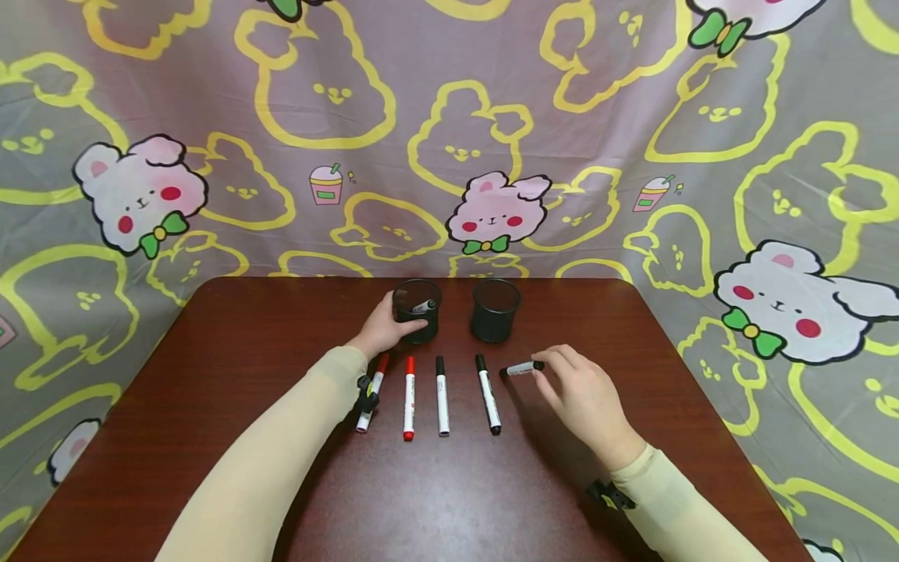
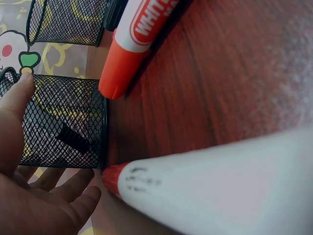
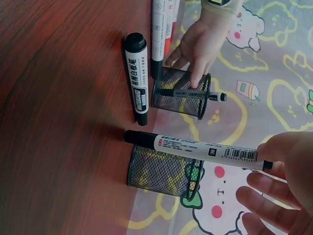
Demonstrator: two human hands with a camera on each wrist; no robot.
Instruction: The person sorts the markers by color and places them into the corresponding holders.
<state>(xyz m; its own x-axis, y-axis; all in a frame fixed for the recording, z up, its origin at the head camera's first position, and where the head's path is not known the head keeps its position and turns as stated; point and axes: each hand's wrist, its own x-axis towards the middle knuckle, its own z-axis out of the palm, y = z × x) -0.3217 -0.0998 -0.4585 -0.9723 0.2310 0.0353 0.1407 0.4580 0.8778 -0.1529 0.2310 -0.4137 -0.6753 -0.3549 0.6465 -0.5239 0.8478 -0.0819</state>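
Observation:
My left hand (image 1: 375,329) grips the left black mesh pen cup (image 1: 427,334), thumb on its near side and fingers around the far side. A black-capped marker (image 1: 424,307) leans inside that cup. My right hand (image 1: 586,400) pinches a white whiteboard marker with black ends (image 3: 205,151) by one end, between thumb and fingertips. In the head view this held marker lies almost level, its free tip pointing left, in front of the right mesh pen cup (image 1: 495,318). The right wrist view shows it overlapping that cup, with the other fingers spread loosely.
Between my hands lie two black-capped markers (image 1: 442,396) (image 1: 488,395) and a red-capped marker (image 1: 410,398). Another red-capped marker (image 1: 379,378) lies beside my left wrist. A patterned cloth (image 1: 393,226) hangs behind the brown table (image 1: 435,499).

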